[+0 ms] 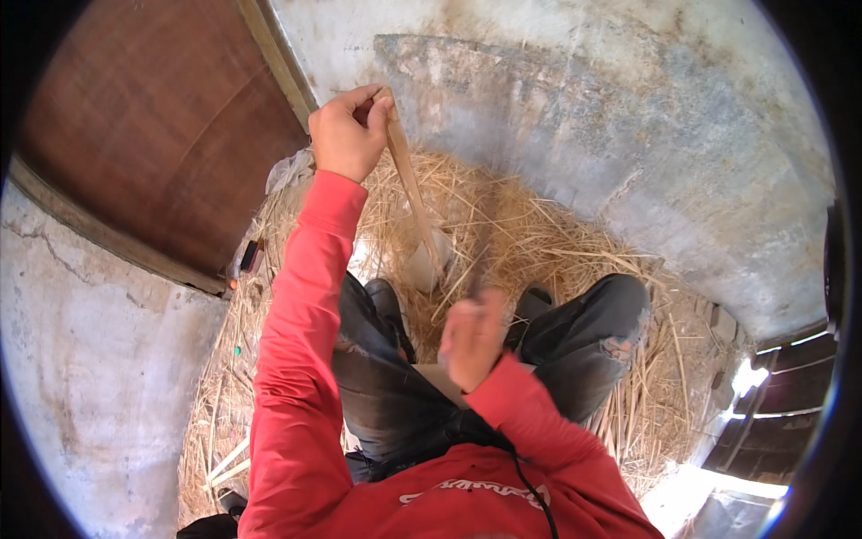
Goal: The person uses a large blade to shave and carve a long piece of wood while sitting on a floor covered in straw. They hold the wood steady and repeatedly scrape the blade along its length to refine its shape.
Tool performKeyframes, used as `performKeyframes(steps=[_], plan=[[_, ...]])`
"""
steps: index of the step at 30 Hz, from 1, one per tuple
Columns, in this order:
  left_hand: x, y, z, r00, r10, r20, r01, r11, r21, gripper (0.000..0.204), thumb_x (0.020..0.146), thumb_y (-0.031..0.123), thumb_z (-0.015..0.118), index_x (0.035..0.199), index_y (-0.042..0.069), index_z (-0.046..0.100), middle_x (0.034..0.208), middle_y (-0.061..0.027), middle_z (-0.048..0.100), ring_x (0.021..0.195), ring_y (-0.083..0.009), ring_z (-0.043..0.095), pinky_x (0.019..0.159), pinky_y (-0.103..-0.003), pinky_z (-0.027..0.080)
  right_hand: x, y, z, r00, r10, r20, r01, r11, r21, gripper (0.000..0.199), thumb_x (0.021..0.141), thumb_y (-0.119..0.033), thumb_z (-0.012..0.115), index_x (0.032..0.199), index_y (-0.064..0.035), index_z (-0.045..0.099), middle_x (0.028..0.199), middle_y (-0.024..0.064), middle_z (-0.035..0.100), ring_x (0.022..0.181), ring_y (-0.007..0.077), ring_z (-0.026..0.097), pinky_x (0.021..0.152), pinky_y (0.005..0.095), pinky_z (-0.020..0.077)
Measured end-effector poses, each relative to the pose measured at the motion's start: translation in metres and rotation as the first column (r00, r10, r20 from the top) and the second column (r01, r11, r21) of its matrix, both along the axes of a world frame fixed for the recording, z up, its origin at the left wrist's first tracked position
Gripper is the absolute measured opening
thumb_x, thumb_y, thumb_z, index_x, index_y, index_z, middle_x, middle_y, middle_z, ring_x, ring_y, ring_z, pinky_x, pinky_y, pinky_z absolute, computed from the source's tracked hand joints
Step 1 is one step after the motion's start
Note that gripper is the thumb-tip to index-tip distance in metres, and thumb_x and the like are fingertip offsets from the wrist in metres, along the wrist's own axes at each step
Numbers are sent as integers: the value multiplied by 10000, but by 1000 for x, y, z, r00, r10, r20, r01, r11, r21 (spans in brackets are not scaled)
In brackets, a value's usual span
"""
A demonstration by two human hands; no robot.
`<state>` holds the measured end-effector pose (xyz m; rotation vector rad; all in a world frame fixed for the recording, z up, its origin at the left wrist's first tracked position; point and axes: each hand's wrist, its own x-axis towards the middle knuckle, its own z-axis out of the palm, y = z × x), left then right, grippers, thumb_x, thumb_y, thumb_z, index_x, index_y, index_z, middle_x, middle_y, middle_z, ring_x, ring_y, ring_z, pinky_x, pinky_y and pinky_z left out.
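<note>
Grey concrete wall (575,117) and brown wooden door (153,126) back a big pile of straw (539,242) on the floor, where the person sits with both knees bent. Left hand (348,133) is raised, fingers closed, pinching the top end of 1 long flat tan strip (411,180) that slants down into the straw. Right hand (473,334) is blurred above the lap; can't tell its grip.

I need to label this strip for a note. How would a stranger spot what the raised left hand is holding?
Find the heap of dry straw against the grey wall. Above it, the left hand pinches the top of a long flat tan strip running down toward the knees. Unlike the thin tangled stalks, it is broad, straight and single.
</note>
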<state>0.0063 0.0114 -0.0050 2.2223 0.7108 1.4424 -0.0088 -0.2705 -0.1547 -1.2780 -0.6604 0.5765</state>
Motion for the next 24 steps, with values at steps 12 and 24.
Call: performKeyframes(steps=[12,24], plan=[[-4,23,-29,911,-235,338,277,957,-81,234,1010,125,569,1149,-60,536,1040,-166,699,906,-199,700,788,-284,556,9,-22,-1,932,140,-334,-265,892,-366,279,1001,-296,587,1118,-55,507,723,14,504,444,88,418,380,283,374],[10,-13,25,937,-211,280,195,977,85,199,1022,115,544,1126,-51,517,1052,-173,727,925,-222,736,756,-287,581,16,-11,-12,990,134,-53,-144,940,-310,294,1009,-297,586,1168,-74,480,717,-10,507,468,58,435,395,234,372]])
